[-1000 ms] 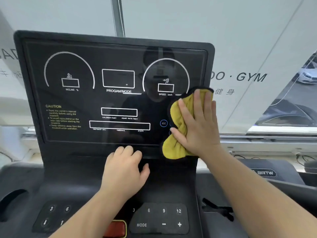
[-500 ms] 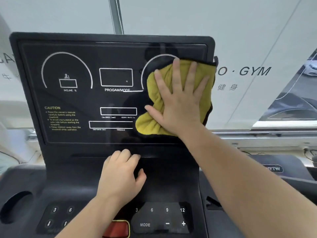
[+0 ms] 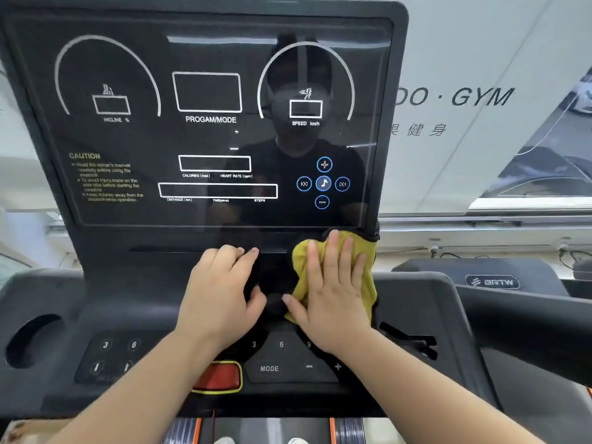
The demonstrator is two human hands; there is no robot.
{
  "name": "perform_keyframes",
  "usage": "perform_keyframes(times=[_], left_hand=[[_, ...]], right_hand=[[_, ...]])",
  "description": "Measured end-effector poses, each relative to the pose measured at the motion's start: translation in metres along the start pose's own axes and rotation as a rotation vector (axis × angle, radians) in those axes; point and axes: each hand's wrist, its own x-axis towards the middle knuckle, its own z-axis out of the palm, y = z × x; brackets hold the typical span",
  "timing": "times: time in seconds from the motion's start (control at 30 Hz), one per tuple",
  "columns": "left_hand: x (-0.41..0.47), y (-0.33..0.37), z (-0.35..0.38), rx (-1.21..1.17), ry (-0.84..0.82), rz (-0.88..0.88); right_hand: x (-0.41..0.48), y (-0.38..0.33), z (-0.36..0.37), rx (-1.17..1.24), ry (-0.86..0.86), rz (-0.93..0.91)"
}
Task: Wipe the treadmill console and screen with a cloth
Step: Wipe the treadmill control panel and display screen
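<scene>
The treadmill's black glossy screen (image 3: 205, 139) stands upright ahead, with white gauge outlines and blue music buttons at its lower right. Below it lies the dark console (image 3: 128, 299) with number keys and a MODE pad. A yellow cloth (image 3: 368, 267) lies on the console ledge just under the screen's lower right corner. My right hand (image 3: 333, 293) presses flat on the cloth with straight fingers. My left hand (image 3: 221, 293) rests on the ledge beside it, fingers bent over the ledge, holding nothing.
A red stop button (image 3: 217, 376) sits at the console's lower middle. A round cup hole (image 3: 32, 341) opens at the left. A second treadmill marked BRTW (image 3: 493, 282) stands to the right. A window with GYM lettering (image 3: 480, 97) is behind.
My right hand has slid the cloth from the screen's upper right down onto the ledge below the screen. The camera has moved closer. My left hand has stayed on the ledge.
</scene>
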Motion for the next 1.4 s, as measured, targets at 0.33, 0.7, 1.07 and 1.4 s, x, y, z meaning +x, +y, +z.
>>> perform_keyframes(times=[0.33, 0.7, 1.07, 1.4], left_hand=[[-0.007, -0.002, 0.005, 0.001, 0.007, 0.013], [-0.005, -0.006, 0.0, 0.031, 0.002, 0.032], [-0.021, -0.013, -0.003, 0.062, -0.063, 0.102], [-0.074, -0.072, -0.006, 0.039, -0.218, 0.054]], right_hand=[[-0.062, 0.053, -0.014, 0.082, -0.312, -0.097], [-0.07, -0.038, -0.012, 0.112, -0.37, -0.199], [-0.097, 0.019, -0.022, 0.047, -0.391, 0.083], [-0.059, -0.047, -0.015, -0.019, -0.38, 0.245]])
